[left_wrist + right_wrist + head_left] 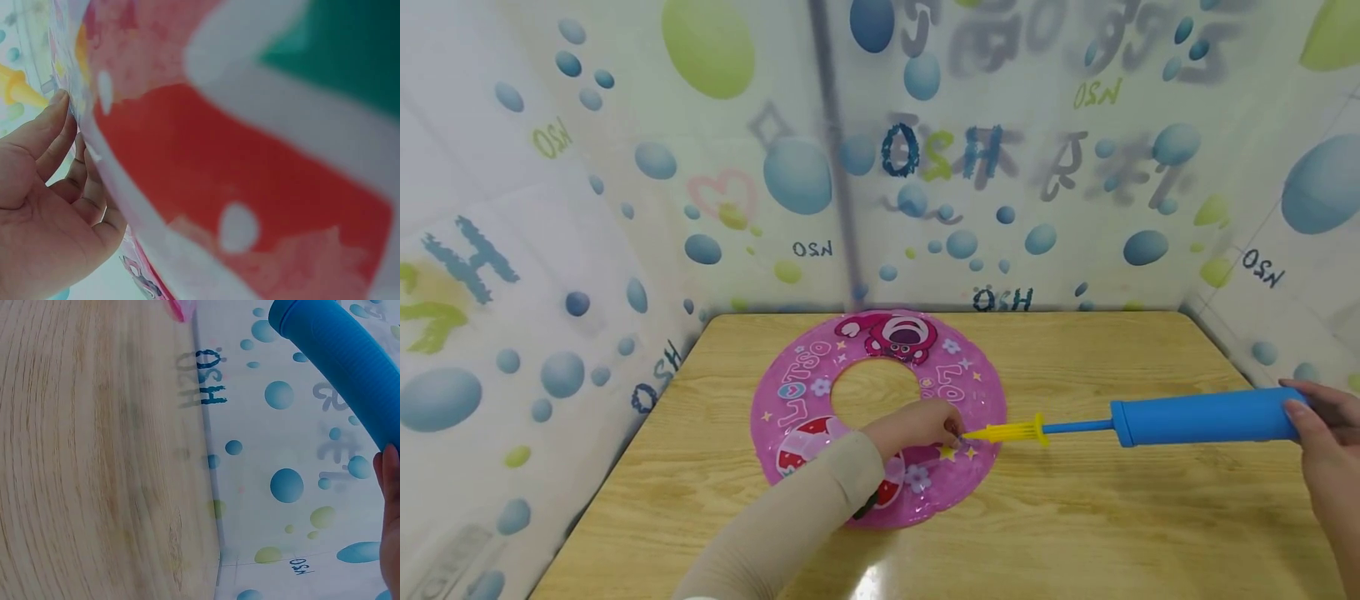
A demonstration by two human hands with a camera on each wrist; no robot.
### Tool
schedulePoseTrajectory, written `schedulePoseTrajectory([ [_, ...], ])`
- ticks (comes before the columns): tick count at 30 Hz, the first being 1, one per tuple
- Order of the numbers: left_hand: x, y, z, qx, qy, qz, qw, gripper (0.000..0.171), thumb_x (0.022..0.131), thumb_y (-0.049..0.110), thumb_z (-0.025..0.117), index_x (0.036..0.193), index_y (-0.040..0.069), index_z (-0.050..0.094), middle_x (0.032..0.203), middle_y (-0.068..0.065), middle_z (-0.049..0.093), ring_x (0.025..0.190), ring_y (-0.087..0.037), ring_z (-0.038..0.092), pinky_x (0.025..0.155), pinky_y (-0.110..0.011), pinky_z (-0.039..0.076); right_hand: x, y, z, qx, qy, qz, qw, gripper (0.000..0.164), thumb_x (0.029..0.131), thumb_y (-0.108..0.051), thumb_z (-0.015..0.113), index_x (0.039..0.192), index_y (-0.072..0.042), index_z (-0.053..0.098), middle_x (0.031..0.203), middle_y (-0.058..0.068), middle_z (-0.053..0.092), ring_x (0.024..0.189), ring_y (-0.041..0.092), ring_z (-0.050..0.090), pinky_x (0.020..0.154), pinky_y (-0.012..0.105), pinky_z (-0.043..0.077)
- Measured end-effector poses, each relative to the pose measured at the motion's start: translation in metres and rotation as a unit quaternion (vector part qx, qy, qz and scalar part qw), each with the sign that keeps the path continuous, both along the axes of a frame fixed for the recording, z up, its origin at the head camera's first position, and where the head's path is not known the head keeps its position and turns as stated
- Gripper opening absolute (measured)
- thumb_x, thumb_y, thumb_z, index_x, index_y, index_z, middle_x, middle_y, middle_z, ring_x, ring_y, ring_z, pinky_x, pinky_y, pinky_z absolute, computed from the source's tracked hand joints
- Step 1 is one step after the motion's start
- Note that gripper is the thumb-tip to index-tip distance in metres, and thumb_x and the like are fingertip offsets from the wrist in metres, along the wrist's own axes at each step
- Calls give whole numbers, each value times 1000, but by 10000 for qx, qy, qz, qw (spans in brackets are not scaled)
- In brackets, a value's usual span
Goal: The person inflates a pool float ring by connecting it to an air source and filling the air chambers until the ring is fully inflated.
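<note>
A pink inflatable swim ring [805, 367], printed with a bear and strawberries, lies puffed up on the table. My left hand [921, 425] reaches over its near right part and pinches the air valve. In the left wrist view the clear valve [49, 85] stands by the thumb and fingertips, with the yellow nozzle [15, 84] close to it. My right hand [1330, 433] grips the rear end of a blue hand pump [1210, 417], held level above the table. Its blue rod is drawn out, and its yellow tip points left at the valve. Whether the tip is inside the valve is hard to tell.
The wooden table [1112, 533] ends at the back and sides against pale curtains [1037, 192] printed with bubbles and letters. The ring lies on the table's middle, close to the back edge.
</note>
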State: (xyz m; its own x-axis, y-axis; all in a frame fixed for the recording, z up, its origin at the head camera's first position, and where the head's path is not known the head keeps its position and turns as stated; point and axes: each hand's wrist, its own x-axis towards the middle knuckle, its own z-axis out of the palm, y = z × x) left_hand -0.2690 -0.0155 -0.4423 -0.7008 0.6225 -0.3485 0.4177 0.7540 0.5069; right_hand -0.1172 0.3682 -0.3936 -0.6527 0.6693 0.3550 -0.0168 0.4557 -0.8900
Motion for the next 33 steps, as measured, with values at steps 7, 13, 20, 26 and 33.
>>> schedulePoseTrajectory([
  [7, 1, 1, 1, -13, -22, 71, 10000, 13, 90, 19, 71, 103, 17, 71, 84, 8, 61, 78, -10, 54, 76, -23, 48, -3, 5, -10, -246, 524, 424, 9974, 30, 101, -6, 49, 128, -11, 62, 108, -21, 58, 103, -3, 53, 81, 4, 40],
  [13, 2, 1, 2, -3, -25, 73, 10000, 14, 90, 18, 71, 104, 17, 71, 85, 8, 61, 78, -10, 54, 76, -23, 48, -3, 9, -17, 89, 779, 639, 9949, 30, 102, -6, 49, 128, -9, 62, 109, -23, 57, 100, -5, 52, 80, 5, 37],
  [20, 1, 0, 1, 23, -15, 67, 10000, 13, 90, 18, 71, 103, 17, 71, 84, 8, 61, 78, -10, 54, 77, -23, 48, -2, 1, 1, 615, 345, 496, 9963, 32, 101, -5, 49, 128, -17, 62, 106, -27, 51, 95, -8, 47, 80, 5, 35],
  [26, 2, 0, 3, 4, -10, 77, 10000, 14, 90, 18, 71, 104, 16, 72, 84, 8, 61, 78, -10, 54, 78, -23, 49, -10, -2, 23, 1342, 702, 1074, 9826, 34, 100, -3, 51, 132, -10, 60, 111, -26, 50, 96, -7, 48, 82, 4, 35],
  [33, 3, 0, 3, 43, 27, 16, 10000, 14, 89, 18, 72, 103, 15, 72, 84, 8, 62, 79, -11, 55, 80, -22, 50, -22, -21, 60, 1598, 1403, 2487, 9449, 36, 97, 12, 47, 133, 8, 52, 120, -11, 60, 111, 6, 55, 88, 12, 43],
])
